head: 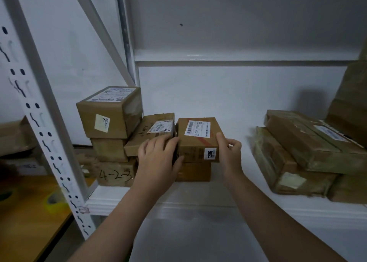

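A small cardboard parcel (pixel 195 140) with a white shipping label and a sticker reading 1206 lies on top of another brown box (pixel 193 171) on the white shelf (pixel 248 208). My left hand (pixel 158 156) grips its left front corner, fingers over the top edge and thumb on the front face. My right hand (pixel 230 152) holds its right side, thumb along the top edge and the other fingers curled beside it.
To the left stands a stack of brown boxes (pixel 111 113), the bottom one marked 4-23, with a flat box (pixel 153 130) leaning on it. Long flat parcels (pixel 301 154) pile up at the right. A perforated white upright (pixel 45 126) runs down the left; tape rolls (pixel 53 200) lie on a wooden table.
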Available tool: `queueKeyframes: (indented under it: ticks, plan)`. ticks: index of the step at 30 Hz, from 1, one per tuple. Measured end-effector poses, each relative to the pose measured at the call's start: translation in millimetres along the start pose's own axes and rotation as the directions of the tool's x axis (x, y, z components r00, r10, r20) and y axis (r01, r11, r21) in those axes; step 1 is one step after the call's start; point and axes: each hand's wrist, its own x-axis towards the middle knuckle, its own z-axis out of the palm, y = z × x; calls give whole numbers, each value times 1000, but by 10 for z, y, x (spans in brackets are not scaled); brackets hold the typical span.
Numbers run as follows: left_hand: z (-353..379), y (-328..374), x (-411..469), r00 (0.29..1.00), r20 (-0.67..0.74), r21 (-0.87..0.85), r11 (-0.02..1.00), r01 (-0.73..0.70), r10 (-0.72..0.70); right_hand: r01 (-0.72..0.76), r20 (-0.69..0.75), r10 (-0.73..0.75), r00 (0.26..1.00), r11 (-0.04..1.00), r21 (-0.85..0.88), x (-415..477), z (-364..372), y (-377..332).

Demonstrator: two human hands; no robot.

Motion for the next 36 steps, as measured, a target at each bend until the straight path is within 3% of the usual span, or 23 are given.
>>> queueKeyframes:
  ticks: [8, 13, 16, 24, 29, 32, 36]
  plan:
    - [12, -16, 72, 991, -65, -47, 992, -120, 117, 101, -3, -101, 995, 990, -102, -3, 40, 50]
    - [7, 244, 164, 973, -117, -173, 961, -216, 198, 405, 12, -415, 910, 880, -250, -294, -291, -172]
    - [54, 508, 217, 951, -180, -219, 933, -287, 250, 488, 40, -495, 868, 835, -253, -474, -588, -322]
    - [297, 1521, 230, 928, -102, -307, 876, -371, 357, 477, -46, -519, 854, 815, -329, -605, -1641, -613]
    - [584, 2294, 337, 826, -117, -111, 819, -563, 551, 405, -115, -479, 870, 830, -383, -400, -2394, -662]
    - [699, 2677, 400, 766, -135, 45, 776, -629, 629, 344, -83, -411, 908, 843, -414, -275, -2711, -668]
    - [773, 2915, 452, 770, -100, 164, 774, -612, 630, 321, -15, -368, 930, 829, -459, -211, -2979, -686]
